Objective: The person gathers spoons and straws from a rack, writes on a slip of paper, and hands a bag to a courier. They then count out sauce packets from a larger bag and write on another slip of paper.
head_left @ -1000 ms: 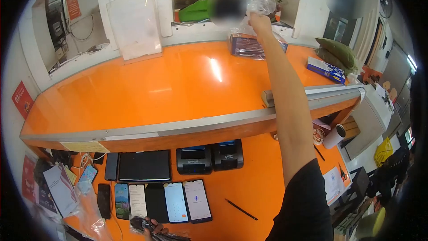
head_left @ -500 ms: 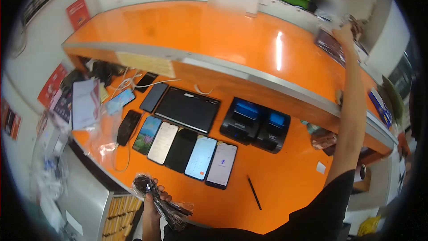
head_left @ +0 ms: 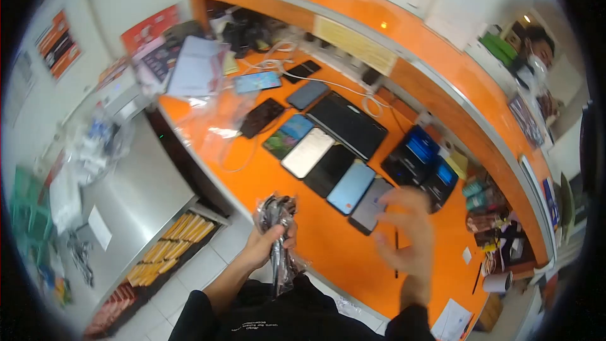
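Observation:
My left hand (head_left: 260, 249) is closed around a dark, bundled item in clear plastic wrap (head_left: 278, 213) near the desk's front edge; its exact kind is hard to make out. My right hand (head_left: 410, 233), smeared by motion, hovers over the right part of the desk with its fingers apart and nothing visible in them. Beneath and beside it lie a pencil (head_left: 396, 252) and the last phone (head_left: 371, 208) in a row. Further along that row are a blue-screened phone (head_left: 351, 188), a dark phone (head_left: 329, 170), a white-screened phone (head_left: 308, 153) and a phone with a landscape picture (head_left: 288, 136).
Behind the phones are a black tablet-like device (head_left: 347, 125) and two black machines with blue tops (head_left: 420, 151). White cables (head_left: 271, 63) and papers (head_left: 194, 66) crowd the back left. A steel counter (head_left: 136, 183) stands left. Across the raised orange counter (head_left: 435, 50) is another person (head_left: 536, 57).
My right hand has come back from the raised counter near the other person to over the desk. The view has turned, and my left hand still holds the wrapped item.

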Action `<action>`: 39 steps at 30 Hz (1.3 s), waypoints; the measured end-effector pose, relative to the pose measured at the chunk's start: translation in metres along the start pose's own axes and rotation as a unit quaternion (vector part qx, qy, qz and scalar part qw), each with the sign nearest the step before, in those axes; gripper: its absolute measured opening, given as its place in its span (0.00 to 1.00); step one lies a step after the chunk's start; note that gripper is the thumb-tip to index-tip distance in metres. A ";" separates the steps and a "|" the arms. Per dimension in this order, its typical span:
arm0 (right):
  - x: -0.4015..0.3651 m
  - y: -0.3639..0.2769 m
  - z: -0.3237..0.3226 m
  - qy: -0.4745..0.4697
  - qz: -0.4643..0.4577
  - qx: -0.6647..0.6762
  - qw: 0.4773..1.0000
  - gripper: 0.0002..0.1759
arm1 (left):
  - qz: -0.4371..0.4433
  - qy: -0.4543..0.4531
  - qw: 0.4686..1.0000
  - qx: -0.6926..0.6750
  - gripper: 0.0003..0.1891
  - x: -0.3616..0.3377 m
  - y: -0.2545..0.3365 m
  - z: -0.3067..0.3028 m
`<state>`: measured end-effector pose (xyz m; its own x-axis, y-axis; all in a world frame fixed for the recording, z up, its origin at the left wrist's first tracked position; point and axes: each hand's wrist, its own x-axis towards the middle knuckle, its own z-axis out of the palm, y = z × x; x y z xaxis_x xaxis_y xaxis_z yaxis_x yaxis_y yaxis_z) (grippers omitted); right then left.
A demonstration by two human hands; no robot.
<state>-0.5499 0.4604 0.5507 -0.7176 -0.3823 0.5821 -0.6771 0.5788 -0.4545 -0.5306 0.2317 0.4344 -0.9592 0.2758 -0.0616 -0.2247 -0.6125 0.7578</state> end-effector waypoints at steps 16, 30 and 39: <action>-0.003 -0.306 0.297 -0.223 -0.315 0.489 0.783 0.25 | 0.264 0.320 0.876 0.248 0.30 -0.355 0.111 -0.117; 0.038 -0.445 0.404 -0.220 -0.587 0.498 0.599 0.07 | 0.321 0.455 0.792 0.251 0.33 -0.466 0.145 -0.190; 0.101 -0.494 0.467 -0.250 -0.586 0.451 0.625 0.12 | 0.315 0.412 0.793 0.319 0.33 -0.475 0.228 -0.264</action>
<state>-0.3635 -0.2005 0.5193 0.5484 -0.4714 0.6906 -0.4403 -0.8650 -0.2408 -0.1710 -0.2346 0.4647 -0.6919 -0.6752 0.2556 0.2242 0.1356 0.9651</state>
